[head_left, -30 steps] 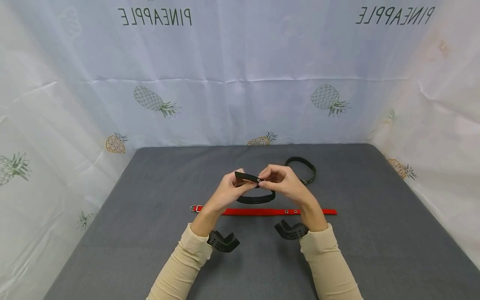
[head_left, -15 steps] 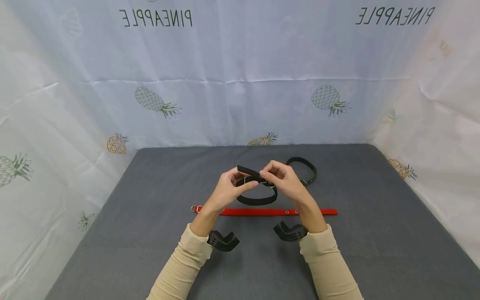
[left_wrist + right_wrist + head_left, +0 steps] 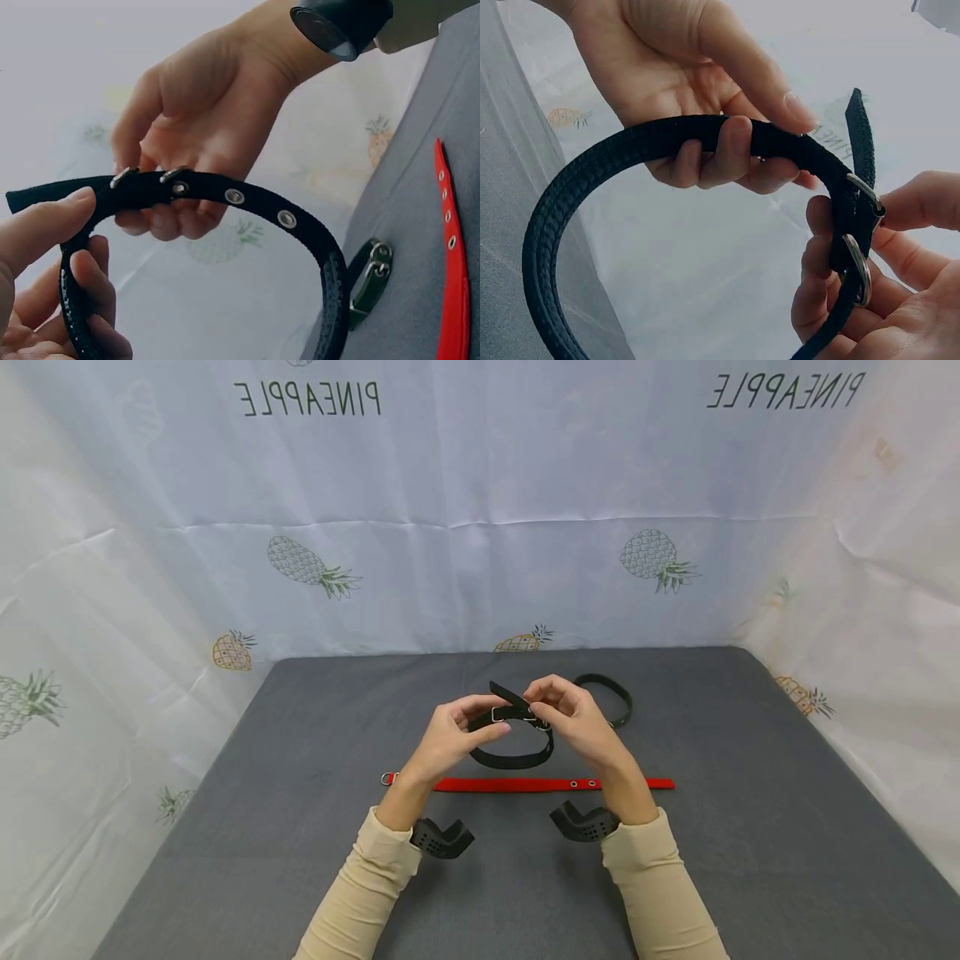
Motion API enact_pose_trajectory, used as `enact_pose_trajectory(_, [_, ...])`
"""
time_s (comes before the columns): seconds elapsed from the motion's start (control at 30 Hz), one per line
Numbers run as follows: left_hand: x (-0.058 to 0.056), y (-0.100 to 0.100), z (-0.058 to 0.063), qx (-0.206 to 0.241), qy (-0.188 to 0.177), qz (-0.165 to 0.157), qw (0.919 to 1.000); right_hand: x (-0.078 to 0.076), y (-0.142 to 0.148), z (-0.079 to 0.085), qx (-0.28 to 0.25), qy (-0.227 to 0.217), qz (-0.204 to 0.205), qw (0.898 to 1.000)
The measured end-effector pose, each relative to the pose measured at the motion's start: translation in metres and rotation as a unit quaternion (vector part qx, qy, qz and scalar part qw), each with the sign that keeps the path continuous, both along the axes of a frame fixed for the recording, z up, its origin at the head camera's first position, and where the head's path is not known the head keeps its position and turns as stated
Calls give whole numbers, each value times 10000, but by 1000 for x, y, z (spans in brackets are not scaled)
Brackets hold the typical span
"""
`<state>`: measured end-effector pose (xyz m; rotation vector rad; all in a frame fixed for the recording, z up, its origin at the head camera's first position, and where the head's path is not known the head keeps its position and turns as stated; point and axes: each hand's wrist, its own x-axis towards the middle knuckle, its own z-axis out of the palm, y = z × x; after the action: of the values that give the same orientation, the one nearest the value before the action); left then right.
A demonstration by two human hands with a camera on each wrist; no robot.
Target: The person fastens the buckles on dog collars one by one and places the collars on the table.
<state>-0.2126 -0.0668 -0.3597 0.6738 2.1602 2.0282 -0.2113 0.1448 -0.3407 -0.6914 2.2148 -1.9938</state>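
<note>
Both hands hold up a black buckled collar (image 3: 510,762) with metal eyelets, bent into a loop. My left hand (image 3: 446,739) curls its fingers round the strap left of the buckle, the thumb lying along it, as the right wrist view shows. My right hand (image 3: 573,714) pinches the strap beside the metal buckle (image 3: 862,191) and D-ring (image 3: 857,270). From the buckle, the strap's loose tail (image 3: 860,131) sticks out. Below the hands a red collar (image 3: 510,785) with eyelets lies stretched flat on the table.
A second dark collar (image 3: 625,693), fastened in a ring, lies on the grey table (image 3: 337,718) behind the right hand. A white pineapple-print curtain (image 3: 480,585) hangs along the back and sides. Each wrist wears a black camera mount (image 3: 442,839).
The strap's tail has swung up and to the right, and the buckle has come into sight. My right hand has risen slightly; my left hand has shifted a little left.
</note>
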Motion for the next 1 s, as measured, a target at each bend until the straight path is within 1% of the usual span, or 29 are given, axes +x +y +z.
enact_pose_trajectory(0.13, [-1, 0, -1, -6, 65, 79, 9999, -1, 1, -1, 27, 10, -26, 10000])
enact_pose_trajectory(0.23, [-1, 1, -2, -41, 199, 206, 9996, -1, 0, -3, 198, -12, 30, 9998])
enact_pose_trajectory(0.33, [-1, 2, -3, -154, 434, 291, 9985, 0, -1, -4, 450, -48, 20, 9990])
enact_pose_trajectory(0.43, [-2, 4, -5, -306, 668, 339, 9967, 1, -4, -3, 611, -87, -84, 9981])
enact_pose_trajectory(0.63, [-2, 7, -8, -536, 1028, 426, 9923, 2, -8, -1, 698, 21, -149, 9974])
enact_pose_trajectory(0.73, [-1, 7, -9, -625, 1168, 376, 9905, 2, -9, 0, 754, 128, -237, 9968])
enact_pose_trajectory(0.83, [-1, 6, -9, -722, 1188, 256, 9900, 3, -9, 0, 758, 188, -389, 9962])
enact_pose_trajectory(0.93, [-1, 5, -8, -801, 1197, 137, 9895, 2, -8, 1, 672, 161, -487, 9964])
enact_pose_trajectory(1.0, [-2, 4, -8, -828, 1245, 124, 9887, 2, -7, 1, 592, 91, -515, 9969])
